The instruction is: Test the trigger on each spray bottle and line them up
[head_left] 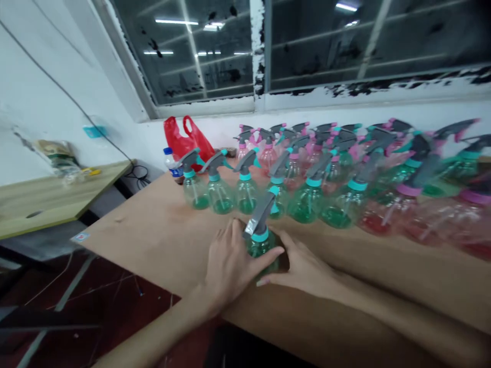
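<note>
A green spray bottle [261, 246] with a teal collar and grey trigger head stands near the table's front edge, tilted a little in view. My left hand [233, 255] wraps its left side, the thumb lying across the front. From the right, my right hand [303, 266] curves around the same bottle, thumb low on its front. The bottle's lower body is largely covered by my fingers. Just beyond it runs a row of green spray bottles, among them one [246, 197] directly behind and another [307, 202] to the right.
Pink spray bottles [383, 214] crowd the right and back of the table [153, 245]. At the back left are a red plastic bag [192, 138] and a blue-capped drink bottle [172, 166]. A second table [49, 199] stands left, beneath a hanging cable.
</note>
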Demonstrator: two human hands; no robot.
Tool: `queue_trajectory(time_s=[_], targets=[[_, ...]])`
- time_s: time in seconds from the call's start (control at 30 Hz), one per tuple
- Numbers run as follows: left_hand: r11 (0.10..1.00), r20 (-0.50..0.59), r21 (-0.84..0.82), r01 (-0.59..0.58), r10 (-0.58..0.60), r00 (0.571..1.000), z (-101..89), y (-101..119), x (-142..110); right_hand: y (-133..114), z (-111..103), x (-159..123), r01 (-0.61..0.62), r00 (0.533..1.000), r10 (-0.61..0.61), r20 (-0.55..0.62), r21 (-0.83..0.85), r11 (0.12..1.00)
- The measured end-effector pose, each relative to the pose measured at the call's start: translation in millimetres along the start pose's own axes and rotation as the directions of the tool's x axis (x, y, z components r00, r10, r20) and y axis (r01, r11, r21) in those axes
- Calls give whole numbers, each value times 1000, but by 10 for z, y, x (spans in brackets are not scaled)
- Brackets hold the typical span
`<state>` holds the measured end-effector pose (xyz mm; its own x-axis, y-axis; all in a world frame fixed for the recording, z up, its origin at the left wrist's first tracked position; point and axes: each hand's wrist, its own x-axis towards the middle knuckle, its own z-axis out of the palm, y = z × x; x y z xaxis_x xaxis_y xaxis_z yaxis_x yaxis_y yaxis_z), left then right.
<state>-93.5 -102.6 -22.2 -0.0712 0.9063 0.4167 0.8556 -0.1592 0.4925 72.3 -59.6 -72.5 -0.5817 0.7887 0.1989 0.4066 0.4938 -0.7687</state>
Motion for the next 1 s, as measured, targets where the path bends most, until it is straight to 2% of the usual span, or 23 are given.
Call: queue_trajectory(time_s=[0.1, 0.2, 0.33, 0.47, 0.6, 0.67, 0.8, 1.0], targets=[[990, 58, 139, -41, 33, 998, 216, 242, 86, 87, -205, -114, -41, 999, 42, -34, 51, 998], [988, 157, 108, -114, 96, 983, 343, 399, 181, 157, -397, -225, -45, 997, 49, -67, 53, 998], [963, 266, -193, -189, 237, 934, 414, 566, 343, 252, -583, -357, -58, 995, 61, -78, 35, 998], [839, 296, -519, -162, 354, 887, 475, 769, 533, 326, -712, -439, -14, 997, 15, -70, 21, 1000], [725, 312, -666, -177, 485, 817, 606, 925, 649, 352, -816, -464, 66, 995, -67, -74, -19, 998], [698, 301, -697, -164, 492, 817, 686, 954, 668, 358, -853, -461, 85, 992, -89, -95, -42, 995], [700, 252, -695, -165, 452, 856, 796, 947, 672, 403, -874, -444, 85, 988, -94, -126, -74, 994], [709, 258, -689, -150, 434, 863, 818, 935, 691, 491, -820, -442, 35, 990, -47, -131, -88, 996]])
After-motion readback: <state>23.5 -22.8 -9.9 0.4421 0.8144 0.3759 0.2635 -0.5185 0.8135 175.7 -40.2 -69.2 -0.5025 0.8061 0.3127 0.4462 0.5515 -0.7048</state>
